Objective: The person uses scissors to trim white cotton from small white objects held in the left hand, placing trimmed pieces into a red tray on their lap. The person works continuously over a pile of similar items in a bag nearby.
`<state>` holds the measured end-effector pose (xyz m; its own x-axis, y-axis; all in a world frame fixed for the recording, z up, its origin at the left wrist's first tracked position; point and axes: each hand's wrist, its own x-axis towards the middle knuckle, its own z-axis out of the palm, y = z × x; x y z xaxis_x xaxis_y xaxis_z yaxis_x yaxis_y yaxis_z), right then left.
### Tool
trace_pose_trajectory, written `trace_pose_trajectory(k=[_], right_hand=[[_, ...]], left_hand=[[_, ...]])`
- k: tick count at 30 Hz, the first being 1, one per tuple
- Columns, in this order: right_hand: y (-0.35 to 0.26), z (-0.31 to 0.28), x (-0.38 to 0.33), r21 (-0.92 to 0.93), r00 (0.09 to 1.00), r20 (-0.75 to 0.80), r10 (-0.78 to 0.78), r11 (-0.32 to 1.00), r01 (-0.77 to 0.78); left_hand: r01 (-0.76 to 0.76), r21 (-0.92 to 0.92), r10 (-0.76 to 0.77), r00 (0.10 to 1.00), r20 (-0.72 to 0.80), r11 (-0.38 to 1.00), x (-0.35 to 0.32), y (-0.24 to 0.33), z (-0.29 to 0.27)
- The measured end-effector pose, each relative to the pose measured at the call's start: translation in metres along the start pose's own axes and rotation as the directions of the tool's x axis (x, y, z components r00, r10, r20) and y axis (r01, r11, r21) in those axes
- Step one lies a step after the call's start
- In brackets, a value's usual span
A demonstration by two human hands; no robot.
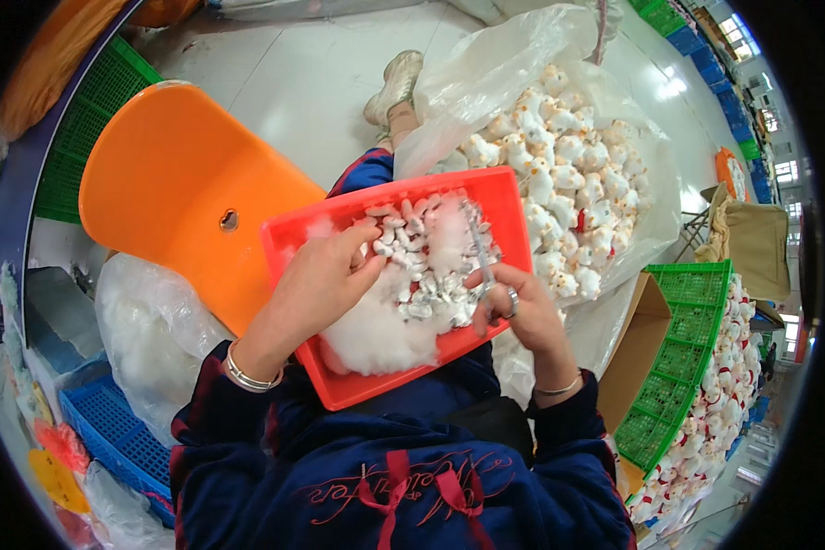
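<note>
A red plastic tray (302,240) rests on my lap, filled with white stuffing fluff (376,332) and several small white toy pieces (417,289). My left hand (319,286) reaches into the tray's left side, its fingertips pinching at the small pieces. My right hand (515,310) is at the tray's right edge, closed around a thin metal tool (479,249) that looks like tweezers or scissors, pointing up across the tray. There is a ring on that hand and a bracelet on each wrist.
An orange plastic chair (179,188) stands to the left. A clear bag of small white plush toys (568,174) lies ahead on the right. A green crate (683,362) with more toys stands at right; a blue crate (110,440) and bag of stuffing (151,335) at left.
</note>
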<state>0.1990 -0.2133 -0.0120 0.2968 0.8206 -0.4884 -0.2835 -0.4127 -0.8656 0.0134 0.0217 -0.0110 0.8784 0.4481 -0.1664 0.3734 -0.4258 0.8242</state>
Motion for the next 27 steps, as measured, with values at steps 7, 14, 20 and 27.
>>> trace_pose_trajectory(k=[7,14,20,27], right_hand=[[-0.011,-0.013,0.001,0.033,0.995,0.098,0.020,0.999,-0.024],[-0.001,-0.011,0.020,-0.668,0.994,-0.079,-0.070,0.744,-0.001],[-0.011,-0.010,0.031,-0.875,0.985,-0.012,-0.174,0.478,0.074],[-0.008,-0.023,0.036,-0.996,0.999,-0.019,-0.033,0.093,-0.016]], left_hand=[[0.126,-0.038,-0.124,0.991,0.053,0.991,0.000,0.002,-0.002],[-0.021,0.055,0.010,0.980,0.197,0.998,-0.001,-0.009,0.004],[-0.172,0.375,0.002,0.911,0.413,0.911,-0.002,-0.005,0.005],[-0.278,0.509,-0.090,0.806,0.585,0.815,-0.004,-0.020,0.011]])
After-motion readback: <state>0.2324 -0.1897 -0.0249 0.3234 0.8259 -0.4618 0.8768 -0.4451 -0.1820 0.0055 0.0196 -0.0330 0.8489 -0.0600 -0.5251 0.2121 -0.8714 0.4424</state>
